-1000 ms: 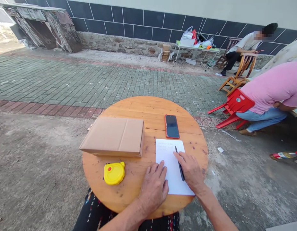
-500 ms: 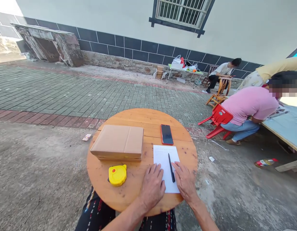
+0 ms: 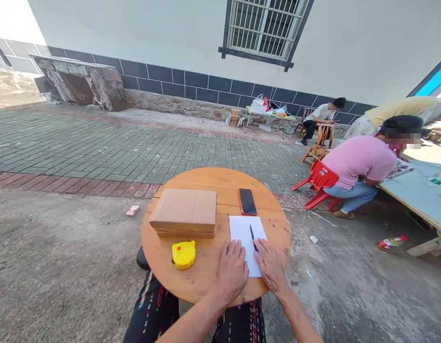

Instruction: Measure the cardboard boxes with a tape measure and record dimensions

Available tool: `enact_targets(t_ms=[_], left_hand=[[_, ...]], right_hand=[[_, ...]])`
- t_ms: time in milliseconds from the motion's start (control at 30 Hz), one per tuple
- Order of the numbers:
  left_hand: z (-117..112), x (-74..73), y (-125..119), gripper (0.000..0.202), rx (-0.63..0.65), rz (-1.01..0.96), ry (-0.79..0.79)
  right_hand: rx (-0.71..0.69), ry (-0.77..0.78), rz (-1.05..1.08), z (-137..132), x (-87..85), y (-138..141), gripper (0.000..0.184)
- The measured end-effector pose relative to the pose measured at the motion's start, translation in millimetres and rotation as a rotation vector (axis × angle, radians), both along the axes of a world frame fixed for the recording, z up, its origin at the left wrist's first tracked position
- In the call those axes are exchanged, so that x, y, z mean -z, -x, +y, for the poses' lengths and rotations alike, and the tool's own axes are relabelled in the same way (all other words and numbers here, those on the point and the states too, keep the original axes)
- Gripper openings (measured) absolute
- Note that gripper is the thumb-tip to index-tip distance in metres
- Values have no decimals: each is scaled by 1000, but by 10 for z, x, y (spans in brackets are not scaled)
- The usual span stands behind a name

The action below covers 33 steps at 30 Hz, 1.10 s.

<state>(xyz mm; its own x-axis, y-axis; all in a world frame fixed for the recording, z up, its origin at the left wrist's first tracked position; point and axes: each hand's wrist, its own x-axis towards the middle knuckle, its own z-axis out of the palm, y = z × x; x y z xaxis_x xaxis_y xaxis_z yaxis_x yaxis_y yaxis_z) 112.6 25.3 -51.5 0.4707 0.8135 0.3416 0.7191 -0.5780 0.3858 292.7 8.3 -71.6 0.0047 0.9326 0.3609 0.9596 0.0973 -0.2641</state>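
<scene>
My left hand [image 3: 233, 267] lies flat, palm down, on the left edge of a white sheet of paper [image 3: 240, 228] and the wood beside it. On the paper's right side rests my right hand [image 3: 271, 264], fingers stretched out, covering the lower part of a black pen [image 3: 252, 233]. Whether its fingers press on the pen is hidden. Beyond the sheet is a phone [image 3: 247, 201] with a red edge, dark screen up. A closed cardboard box [image 3: 184, 209] sits to the left, with a yellow tape measure [image 3: 183, 255] in front of it.
All this stands on a round wooden table [image 3: 220, 178] over my knees. At right a person in pink [image 3: 359, 159] sits on a red plastic chair [image 3: 322, 176] by a long table [image 3: 420, 190]. Other people are behind. A bottle [image 3: 392, 243] lies on the ground.
My right hand has shifted left over the pen's lower end, which showed before. My left hand stays flat on the paper's edge. The camera view has tilted slightly up and turned right.
</scene>
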Motion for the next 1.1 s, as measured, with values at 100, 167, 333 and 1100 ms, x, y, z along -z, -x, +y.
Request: enact_targets(t_ms=[100,167,333,1100], left_hand=[[-149,-46,200,43,20,-47,-15],[-306,-58,451,48,33,-108,-57],[-525,14,1282,55,-182,-208,-223],[-291,248,1828,49,-311,-638,234]], right_hand=[[-11,-37,59,-18,35,-29,40],[-9,-62,95,-34,41,-44,40],[52,-178,159,-97,-62,-5,40],[-178,47,462,130,-247,1981,59]])
